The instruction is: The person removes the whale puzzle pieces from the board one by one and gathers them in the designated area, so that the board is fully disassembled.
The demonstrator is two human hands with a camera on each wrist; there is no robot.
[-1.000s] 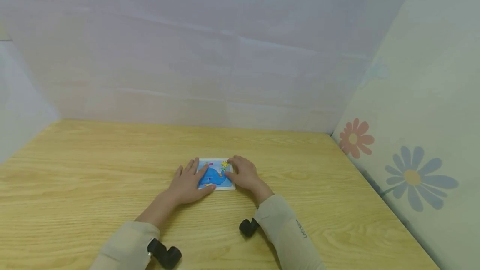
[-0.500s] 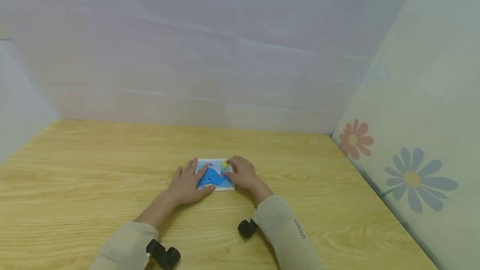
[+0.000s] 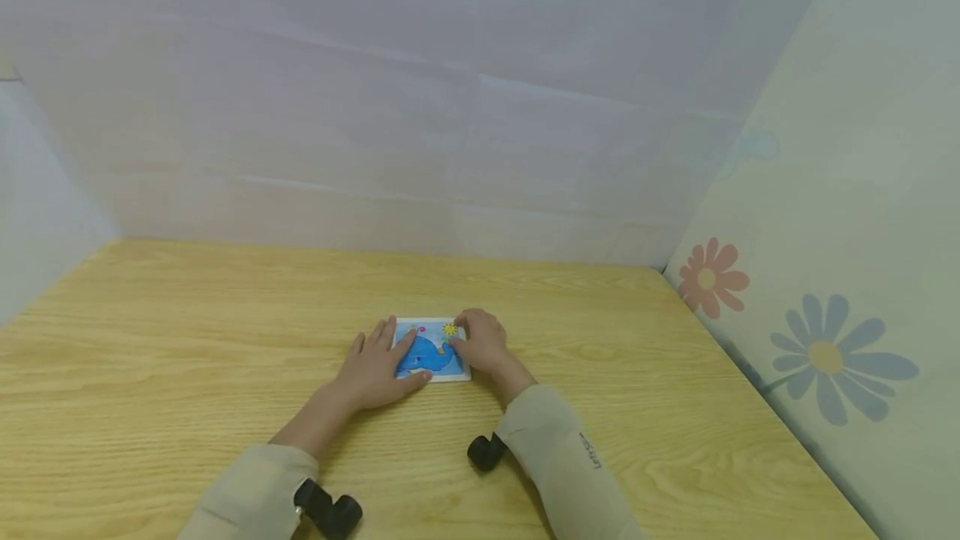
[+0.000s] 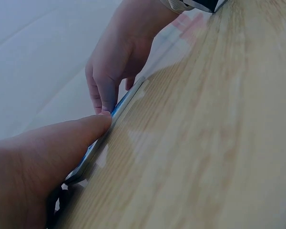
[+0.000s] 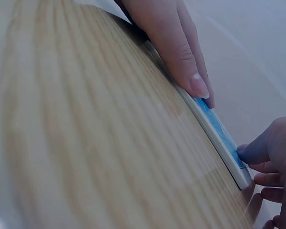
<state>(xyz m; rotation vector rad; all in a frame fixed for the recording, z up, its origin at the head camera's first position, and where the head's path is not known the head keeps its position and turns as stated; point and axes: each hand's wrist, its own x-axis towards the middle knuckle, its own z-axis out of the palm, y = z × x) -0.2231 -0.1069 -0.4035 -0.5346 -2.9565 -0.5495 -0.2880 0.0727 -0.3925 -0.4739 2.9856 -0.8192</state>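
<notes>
A flat whale picture (image 3: 427, 357) in a white frame lies on the wooden table. It shows a blue whale and a yellow sun-like flower. My left hand (image 3: 372, 373) rests over its left side with the fingers stretched out; the thumb lies on the near edge. At the right edge my right hand (image 3: 483, 344) has its thumb on the printed face. In the right wrist view the right hand (image 5: 281, 152) pinches that end of the whale picture (image 5: 219, 126), its other fingers curled at the frame's side. The left hand (image 5: 176, 47) covers the opposite end.
The wooden table (image 3: 225, 298) spreads around both hands. A pale sheet (image 3: 375, 107) hangs behind its far edge, and a wall with a red flower print (image 3: 712, 277) and a blue flower print (image 3: 840, 357) stands at the right. Black wrist cameras (image 3: 330, 511) sit at both sleeves.
My right hand and forearm have shifted slightly to the left, with the fingers a little closer in over the picture's right edge. The left hand and the picture stay in place.
</notes>
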